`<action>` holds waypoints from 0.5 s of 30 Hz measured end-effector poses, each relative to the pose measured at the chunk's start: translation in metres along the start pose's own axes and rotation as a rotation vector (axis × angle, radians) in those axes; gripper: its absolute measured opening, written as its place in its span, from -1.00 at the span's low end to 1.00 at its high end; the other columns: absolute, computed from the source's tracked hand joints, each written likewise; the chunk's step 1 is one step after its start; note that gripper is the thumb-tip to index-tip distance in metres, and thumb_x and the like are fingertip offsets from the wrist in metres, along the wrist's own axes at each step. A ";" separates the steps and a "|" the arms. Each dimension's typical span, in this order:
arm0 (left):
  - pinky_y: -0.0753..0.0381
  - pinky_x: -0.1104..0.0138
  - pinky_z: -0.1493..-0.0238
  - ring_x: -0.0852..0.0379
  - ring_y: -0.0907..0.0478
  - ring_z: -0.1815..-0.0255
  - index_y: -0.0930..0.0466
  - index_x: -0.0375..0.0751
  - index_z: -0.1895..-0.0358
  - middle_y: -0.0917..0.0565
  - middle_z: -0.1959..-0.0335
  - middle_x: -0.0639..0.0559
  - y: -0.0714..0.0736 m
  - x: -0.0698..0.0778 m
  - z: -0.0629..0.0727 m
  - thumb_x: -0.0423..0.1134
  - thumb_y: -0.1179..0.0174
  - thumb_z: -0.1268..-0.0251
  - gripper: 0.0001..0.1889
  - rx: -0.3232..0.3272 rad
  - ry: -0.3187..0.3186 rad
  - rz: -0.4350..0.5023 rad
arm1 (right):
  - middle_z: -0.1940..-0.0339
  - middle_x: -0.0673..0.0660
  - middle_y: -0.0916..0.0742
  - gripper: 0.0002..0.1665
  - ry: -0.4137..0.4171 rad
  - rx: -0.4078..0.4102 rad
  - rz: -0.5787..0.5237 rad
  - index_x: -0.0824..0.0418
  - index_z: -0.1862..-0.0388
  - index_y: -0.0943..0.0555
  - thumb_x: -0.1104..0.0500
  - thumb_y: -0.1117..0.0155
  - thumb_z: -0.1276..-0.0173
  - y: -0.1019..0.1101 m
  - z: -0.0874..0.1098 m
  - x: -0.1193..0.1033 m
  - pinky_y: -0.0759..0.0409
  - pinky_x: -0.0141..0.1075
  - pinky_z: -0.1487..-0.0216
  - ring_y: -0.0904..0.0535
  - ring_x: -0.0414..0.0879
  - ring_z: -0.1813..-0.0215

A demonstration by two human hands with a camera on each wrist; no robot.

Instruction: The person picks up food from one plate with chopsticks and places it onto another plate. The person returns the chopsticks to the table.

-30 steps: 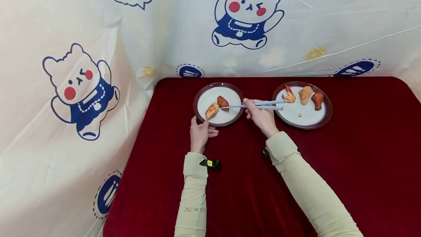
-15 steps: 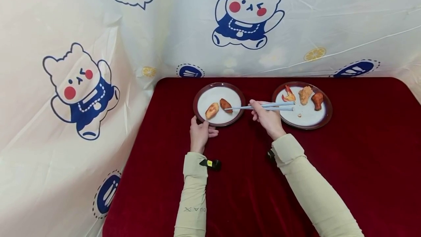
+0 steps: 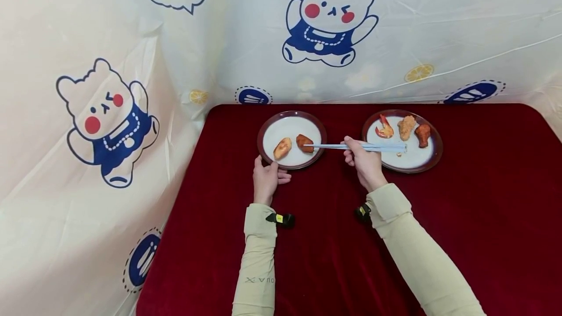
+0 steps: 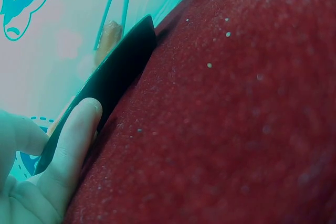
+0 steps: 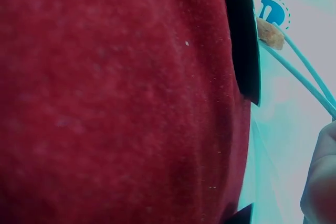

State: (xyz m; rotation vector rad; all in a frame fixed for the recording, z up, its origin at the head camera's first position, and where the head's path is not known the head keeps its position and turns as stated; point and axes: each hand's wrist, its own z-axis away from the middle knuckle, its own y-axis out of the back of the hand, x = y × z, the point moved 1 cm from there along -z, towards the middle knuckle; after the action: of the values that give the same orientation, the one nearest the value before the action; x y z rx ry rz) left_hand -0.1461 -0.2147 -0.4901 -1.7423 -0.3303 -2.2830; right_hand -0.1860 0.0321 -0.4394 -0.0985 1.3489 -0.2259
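Observation:
My left hand (image 3: 266, 179) pinches the near rim of the left plate (image 3: 324, 133), with the thumb (image 4: 79, 135) against its dark underside in the left wrist view. In my right hand (image 3: 365, 162) is a pair of pale blue chopsticks (image 3: 331, 146), held between the two plates. Their tips lie on either side of a dark brown fried piece (image 5: 270, 35) in the right wrist view. That piece is over the right part of the left plate; whether it touches the plate I cannot tell. A golden fried piece (image 3: 282, 148) lies to its left.
The right plate (image 3: 435, 157) bears a shrimp (image 3: 384, 128), a breaded drumstick (image 3: 407, 128), a brown drumstick (image 3: 423, 135) and a small crumb. Dark red cloth (image 3: 320, 257) covers the table. A printed white curtain (image 3: 246, 23) hangs behind and at the left.
My right hand has shifted right and slightly nearer with the chopsticks. Between their tips the dark brown piece has moved right, away from the golden one. The left hand stays in place.

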 end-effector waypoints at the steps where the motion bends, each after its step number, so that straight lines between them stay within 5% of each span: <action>1: -0.80 0.20 0.40 0.07 -0.72 0.55 0.20 -0.11 -0.56 -0.69 0.33 -0.26 0.000 0.000 0.000 -0.28 0.08 -0.44 -0.28 0.000 -0.001 0.000 | 0.75 -0.06 -0.61 -0.60 -0.005 0.003 -0.013 0.42 0.15 -0.63 0.05 -0.29 -0.35 0.001 0.000 0.000 -0.41 -0.59 0.71 -0.47 -0.33 0.71; 11: -0.80 0.21 0.37 0.07 -0.72 0.53 0.24 -0.09 -0.57 -0.69 0.28 -0.27 0.000 0.001 0.002 -0.25 0.07 -0.46 -0.27 -0.002 0.016 -0.008 | 0.73 -0.05 -0.62 -0.80 -0.004 0.000 -0.028 0.17 0.33 -0.71 0.09 -0.26 -0.37 0.003 0.002 0.002 -0.42 -0.59 0.70 -0.48 -0.31 0.69; 15: -0.80 0.21 0.37 0.07 -0.72 0.53 0.24 -0.09 -0.57 -0.69 0.27 -0.28 0.000 0.001 0.002 -0.24 0.06 -0.46 -0.27 -0.003 0.017 -0.010 | 0.72 -0.05 -0.62 -0.73 -0.006 -0.004 -0.030 0.27 0.24 -0.69 0.06 -0.26 -0.37 0.004 0.003 0.002 -0.43 -0.59 0.69 -0.49 -0.31 0.68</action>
State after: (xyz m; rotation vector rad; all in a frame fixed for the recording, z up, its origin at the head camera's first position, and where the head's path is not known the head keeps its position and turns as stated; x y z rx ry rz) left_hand -0.1443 -0.2143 -0.4886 -1.7253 -0.3335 -2.3048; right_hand -0.1824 0.0354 -0.4419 -0.1221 1.3430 -0.2479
